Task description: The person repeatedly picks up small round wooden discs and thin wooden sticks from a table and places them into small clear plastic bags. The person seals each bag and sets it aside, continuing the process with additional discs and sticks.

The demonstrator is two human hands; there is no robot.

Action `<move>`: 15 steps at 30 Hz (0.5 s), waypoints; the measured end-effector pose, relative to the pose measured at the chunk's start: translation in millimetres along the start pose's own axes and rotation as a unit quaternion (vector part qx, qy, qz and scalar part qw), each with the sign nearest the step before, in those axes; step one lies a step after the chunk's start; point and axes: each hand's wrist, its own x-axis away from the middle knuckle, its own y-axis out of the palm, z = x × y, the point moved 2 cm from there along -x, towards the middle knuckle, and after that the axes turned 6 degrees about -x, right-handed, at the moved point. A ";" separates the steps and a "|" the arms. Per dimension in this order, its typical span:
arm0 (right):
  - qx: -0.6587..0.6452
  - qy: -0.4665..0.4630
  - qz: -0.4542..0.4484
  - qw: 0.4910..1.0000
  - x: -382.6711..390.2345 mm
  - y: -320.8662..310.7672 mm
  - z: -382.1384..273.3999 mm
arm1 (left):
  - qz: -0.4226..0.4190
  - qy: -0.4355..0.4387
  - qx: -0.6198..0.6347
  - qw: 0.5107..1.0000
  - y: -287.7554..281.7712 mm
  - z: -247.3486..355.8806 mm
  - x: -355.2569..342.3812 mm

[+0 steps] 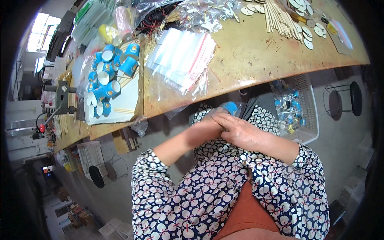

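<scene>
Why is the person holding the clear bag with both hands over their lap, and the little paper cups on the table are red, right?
Not quite: the paper cups on the table are blue and white, not red, as the head view shows. Both hands, left hand and right hand, do hold the clear bag over the lap.

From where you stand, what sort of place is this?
Probably a small craft-kit packing workshop: a long wooden workbench carries blue paper cups, a stack of clear zip bags and thin wooden sticks.

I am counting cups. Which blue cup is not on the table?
The blue cup inside the clear bag, held by both hands above the lap; the others lie clustered on the table's left part.
</scene>
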 end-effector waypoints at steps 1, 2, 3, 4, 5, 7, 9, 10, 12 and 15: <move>0.000 0.012 -0.004 1.000 3.0 -0.6 3.4 | 0.003 -0.067 0.250 0.966 3.9 -1.7 -7.9; -0.001 0.024 -0.008 1.000 6.1 -1.6 7.6 | 0.004 -0.131 0.484 0.865 8.0 -4.7 -11.0; 0.019 0.013 -0.005 1.000 10.6 -1.3 14.8 | 0.000 -0.150 0.640 0.754 8.4 -7.0 -6.3; 0.036 0.002 -0.004 0.999 13.3 -1.6 19.9 | 0.009 -0.121 0.618 0.777 10.1 -6.9 -9.4; 0.053 -0.010 -0.003 0.999 14.7 -1.5 23.2 | 0.019 -0.092 0.596 0.798 15.8 -4.3 -13.4; -0.008 0.008 0.020 1.000 21.4 -13.5 17.8 | -0.042 -0.045 0.545 0.836 19.7 -8.1 -13.5; -0.033 0.008 0.072 0.997 28.7 -14.6 30.5 | -0.198 -0.023 0.509 0.837 -22.6 -45.2 -26.5; -0.027 0.009 0.077 0.997 31.5 -19.1 33.9 | -0.286 -0.029 0.500 0.817 -55.9 -74.0 -34.0; -0.012 0.017 0.097 0.995 38.8 -38.6 31.2 | -0.103 -0.156 0.580 0.793 -109.6 -139.4 -36.6; 0.044 -0.021 0.133 0.990 47.5 -40.7 33.9 | 0.094 -0.381 0.318 0.863 -99.5 -242.3 -24.8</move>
